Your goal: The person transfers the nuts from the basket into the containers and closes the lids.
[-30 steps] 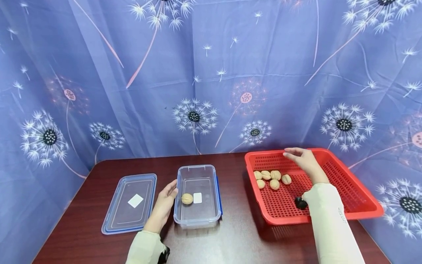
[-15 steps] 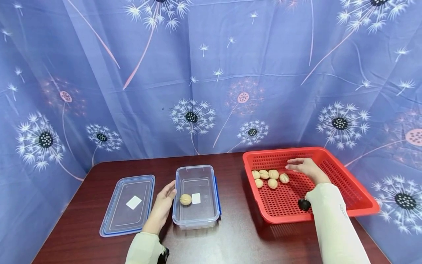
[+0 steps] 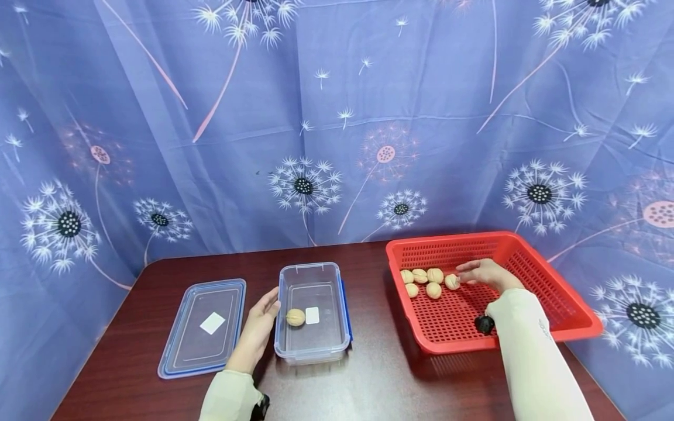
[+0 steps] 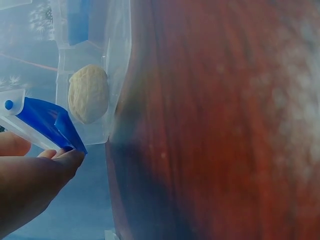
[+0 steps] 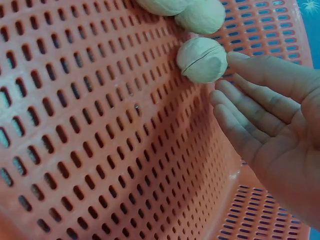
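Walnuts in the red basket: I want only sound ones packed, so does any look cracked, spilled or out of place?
Nothing stands out. Five walnuts lie together inside the red basket; the one at the right hand shows only its natural seam.

5 pale walnuts [image 3: 427,282] lie clustered in the red basket [image 3: 532,327].
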### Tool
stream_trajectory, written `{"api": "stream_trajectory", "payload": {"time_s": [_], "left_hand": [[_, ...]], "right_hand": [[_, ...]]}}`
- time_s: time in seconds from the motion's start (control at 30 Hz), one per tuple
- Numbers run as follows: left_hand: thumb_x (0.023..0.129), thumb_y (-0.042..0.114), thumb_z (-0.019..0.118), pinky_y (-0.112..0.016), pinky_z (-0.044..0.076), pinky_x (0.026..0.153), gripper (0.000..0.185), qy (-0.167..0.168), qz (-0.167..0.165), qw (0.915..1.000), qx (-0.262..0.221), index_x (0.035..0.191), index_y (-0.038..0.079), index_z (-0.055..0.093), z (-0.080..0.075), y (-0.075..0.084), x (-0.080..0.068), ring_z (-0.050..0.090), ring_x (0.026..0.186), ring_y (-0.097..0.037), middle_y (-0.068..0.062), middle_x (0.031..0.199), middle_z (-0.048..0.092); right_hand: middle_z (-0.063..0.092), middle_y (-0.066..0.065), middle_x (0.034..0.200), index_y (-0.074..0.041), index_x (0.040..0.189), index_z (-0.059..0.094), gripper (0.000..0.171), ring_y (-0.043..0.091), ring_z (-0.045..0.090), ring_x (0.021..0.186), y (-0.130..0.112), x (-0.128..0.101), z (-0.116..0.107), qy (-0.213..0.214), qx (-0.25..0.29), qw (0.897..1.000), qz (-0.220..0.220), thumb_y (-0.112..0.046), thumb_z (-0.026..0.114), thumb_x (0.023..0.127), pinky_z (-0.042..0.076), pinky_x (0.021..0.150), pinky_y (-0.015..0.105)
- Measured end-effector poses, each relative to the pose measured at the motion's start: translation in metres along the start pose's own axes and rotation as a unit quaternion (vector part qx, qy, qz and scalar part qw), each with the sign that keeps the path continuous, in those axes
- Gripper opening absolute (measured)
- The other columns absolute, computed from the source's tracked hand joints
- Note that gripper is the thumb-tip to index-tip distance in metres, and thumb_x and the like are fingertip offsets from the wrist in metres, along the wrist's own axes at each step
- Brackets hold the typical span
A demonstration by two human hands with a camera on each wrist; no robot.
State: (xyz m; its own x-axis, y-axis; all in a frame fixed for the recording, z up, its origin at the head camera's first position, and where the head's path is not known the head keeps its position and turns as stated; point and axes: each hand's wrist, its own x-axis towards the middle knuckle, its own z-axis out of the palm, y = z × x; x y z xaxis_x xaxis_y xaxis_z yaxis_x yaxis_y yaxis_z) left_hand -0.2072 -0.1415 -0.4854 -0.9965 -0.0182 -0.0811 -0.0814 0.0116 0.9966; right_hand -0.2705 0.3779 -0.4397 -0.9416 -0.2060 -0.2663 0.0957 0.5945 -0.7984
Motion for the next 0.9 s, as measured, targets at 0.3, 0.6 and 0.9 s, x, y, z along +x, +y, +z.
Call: {"api": "stream_trajectory", "payload": {"time_s": [0.3,0.6,0.9], "left_hand": [[0.101,0.001,0.038,-0.049,0.019,0.116,0.045,0.0,-0.002,1.0,-0.002,0.145,-0.007,0.032,-0.0005,0.0002,-0.0002,0.026,0.14,-0.036,-0.03,0.148,0.032],[0.1,0.0,0.038,-0.049,0.019,0.116,0.045,-0.001,-0.003,1.0,-0.007,0.144,-0.008,0.032,-0.0009,-0.0009,0.0002,0.025,0.14,-0.036,-0.03,0.148,0.031],[0.101,0.0,0.038,-0.049,0.018,0.117,0.045,-0.002,-0.002,1.0,-0.005,0.145,-0.008,0.031,-0.0016,-0.0006,0.0005,0.024,0.141,-0.037,-0.03,0.149,0.031]], "right_hand": [[0.052,0.029,0.132,0.013,0.132,0.048,0.053,0.039,0.055,0.114,0.0043,0.0055,0.0018,-0.018,-0.01,0.999,0.044,-0.014,0.065,0.09,0.041,0.101,0.054],[0.052,0.029,0.132,0.012,0.13,0.05,0.052,0.039,0.056,0.113,0.0065,0.0083,0.0059,-0.027,-0.007,0.999,0.036,-0.015,0.067,0.089,0.042,0.1,0.053],[0.056,0.027,0.128,0.01,0.126,0.056,0.055,0.035,0.054,0.114,0.0029,0.0073,0.0065,0.002,-0.036,0.999,0.036,-0.024,0.072,0.086,0.043,0.099,0.052]]}}
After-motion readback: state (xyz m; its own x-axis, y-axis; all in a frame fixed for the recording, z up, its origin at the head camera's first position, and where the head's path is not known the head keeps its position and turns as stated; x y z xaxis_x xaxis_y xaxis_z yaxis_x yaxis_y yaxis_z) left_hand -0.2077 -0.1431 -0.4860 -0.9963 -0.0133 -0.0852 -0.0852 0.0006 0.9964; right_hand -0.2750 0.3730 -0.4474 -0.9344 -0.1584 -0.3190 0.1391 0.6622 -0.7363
